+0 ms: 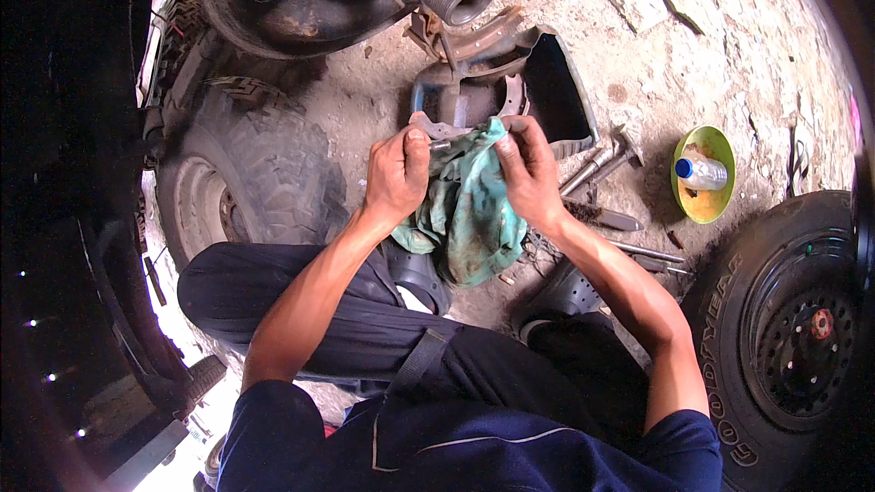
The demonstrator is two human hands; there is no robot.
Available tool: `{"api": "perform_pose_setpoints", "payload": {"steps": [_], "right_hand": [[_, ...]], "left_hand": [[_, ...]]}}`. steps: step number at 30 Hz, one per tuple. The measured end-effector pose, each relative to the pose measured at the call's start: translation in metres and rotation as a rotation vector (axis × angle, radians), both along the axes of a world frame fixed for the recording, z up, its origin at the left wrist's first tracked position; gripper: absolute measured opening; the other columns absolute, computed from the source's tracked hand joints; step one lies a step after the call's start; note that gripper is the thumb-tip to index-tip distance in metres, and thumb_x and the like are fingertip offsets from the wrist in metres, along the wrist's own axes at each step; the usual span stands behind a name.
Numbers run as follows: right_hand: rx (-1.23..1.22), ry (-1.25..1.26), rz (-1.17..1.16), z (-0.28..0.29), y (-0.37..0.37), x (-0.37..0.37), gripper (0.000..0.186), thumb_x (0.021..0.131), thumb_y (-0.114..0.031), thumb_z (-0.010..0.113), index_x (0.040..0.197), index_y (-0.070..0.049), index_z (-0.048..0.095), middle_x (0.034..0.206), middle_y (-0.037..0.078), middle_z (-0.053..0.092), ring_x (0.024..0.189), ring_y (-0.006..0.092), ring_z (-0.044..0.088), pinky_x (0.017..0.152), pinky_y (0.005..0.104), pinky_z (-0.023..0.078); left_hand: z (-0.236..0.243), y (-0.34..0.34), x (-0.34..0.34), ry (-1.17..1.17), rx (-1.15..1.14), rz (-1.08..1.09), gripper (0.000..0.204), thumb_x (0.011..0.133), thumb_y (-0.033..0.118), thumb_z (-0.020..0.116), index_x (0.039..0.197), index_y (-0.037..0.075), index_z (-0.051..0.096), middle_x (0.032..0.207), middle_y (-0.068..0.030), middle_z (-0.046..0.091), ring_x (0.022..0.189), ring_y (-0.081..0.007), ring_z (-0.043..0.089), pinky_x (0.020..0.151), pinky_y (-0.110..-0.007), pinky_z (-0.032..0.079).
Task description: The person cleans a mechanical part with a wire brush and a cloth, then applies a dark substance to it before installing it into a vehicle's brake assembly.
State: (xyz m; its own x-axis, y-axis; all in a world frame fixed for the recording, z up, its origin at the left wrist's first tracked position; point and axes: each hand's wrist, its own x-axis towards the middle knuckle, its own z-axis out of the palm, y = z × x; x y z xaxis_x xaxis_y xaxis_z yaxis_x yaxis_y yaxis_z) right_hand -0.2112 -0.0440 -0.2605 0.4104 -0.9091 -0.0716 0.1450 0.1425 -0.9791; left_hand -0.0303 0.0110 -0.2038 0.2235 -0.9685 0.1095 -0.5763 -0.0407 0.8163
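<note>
With the left hand (398,173), grips a slim metal piece (439,144); with the right hand (531,169), pinches by its top a stained green cloth (481,228) hanging in folds between both hands.

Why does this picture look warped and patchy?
Head view: fisheye lens, so straight edges bend near the rim; head view: glare pales the stony ground at upper right, while the far left sinks into black; head view: left hand, right hand and teal cloth look fairly sharp.

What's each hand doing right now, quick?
Left hand: closed, holding a small metal piece.
Right hand: closed, pinching the green rag.
</note>
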Motion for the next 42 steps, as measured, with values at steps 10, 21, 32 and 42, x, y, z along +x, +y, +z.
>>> {"api": "perform_pose_setpoints", "payload": {"steps": [10,21,32,42], "right_hand": [[-0.313,0.021,0.032,0.02,0.013,0.017,0.015,0.089,-0.003,0.06,0.104,-0.001,0.056,0.089,0.013,0.061,0.081,0.0236,0.062,0.075,0.0325,0.048],[0.028,-0.057,0.227,0.012,0.007,0.02,0.018,0.093,-0.012,0.056,0.106,0.0,0.052,0.088,0.012,0.059,0.078,0.0214,0.057,0.071,0.0314,0.046],[0.193,-0.221,0.169,0.02,0.012,0.025,0.014,0.097,-0.01,0.051,0.108,-0.002,0.049,0.084,-0.001,0.054,0.075,0.0062,0.047,0.068,0.0225,0.041],[0.26,0.042,-0.089,0.007,0.004,0.019,0.015,0.097,-0.014,0.051,0.108,-0.004,0.051,0.076,-0.001,0.05,0.07,0.0081,0.044,0.062,0.0254,0.04]], "left_hand": [[0.009,-0.005,-0.009,-0.058,0.126,-0.057,0.037,0.099,0.024,0.038,0.078,-0.003,0.053,0.065,-0.024,0.054,0.062,-0.0436,0.056,0.055,-0.045,0.043],[0.012,-0.003,-0.016,-0.284,-0.018,-0.134,0.036,0.098,0.023,0.039,0.078,-0.002,0.056,0.07,-0.0249,0.058,0.067,-0.0451,0.059,0.058,-0.048,0.047],[0.013,-0.001,-0.016,-0.345,-0.068,-0.267,0.022,0.092,0.016,0.047,0.08,0.0,0.056,0.07,-0.0203,0.059,0.065,-0.0403,0.061,0.058,-0.046,0.049],[0.021,-0.002,-0.015,-0.207,-0.24,-0.084,0.041,0.098,0.027,0.037,0.067,0.001,0.046,0.056,-0.0137,0.044,0.048,-0.0328,0.048,0.047,-0.039,0.038]]}}
